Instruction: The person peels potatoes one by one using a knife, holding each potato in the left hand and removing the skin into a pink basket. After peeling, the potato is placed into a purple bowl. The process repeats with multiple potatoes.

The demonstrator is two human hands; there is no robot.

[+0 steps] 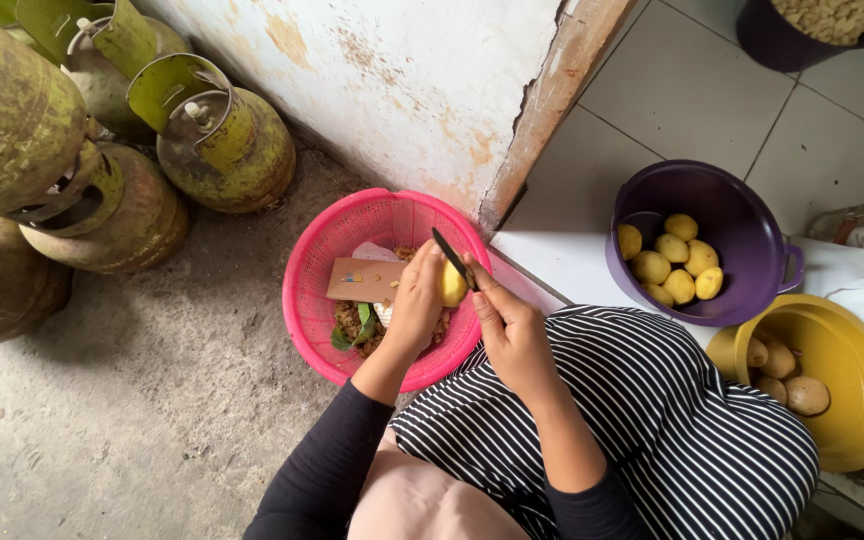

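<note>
My left hand [414, 305] holds a small yellow peeled potato [452, 285] over a pink plastic basket [314, 260]. My right hand [508, 325] grips a dark-bladed knife [451, 257] with its blade resting on the potato. The basket holds peelings, green leaves and a piece of brown cardboard [364, 280]. Both hands meet above the basket's right rim, over my striped lap.
A purple bowl [742, 215] with several peeled yellow potatoes stands on the tiled step to the right. A yellow bowl [852, 375] holds unpeeled brown potatoes. Several green gas cylinders [222, 140] lie at the left by the wall. Another dark bowl [802, 30] sits at the top right.
</note>
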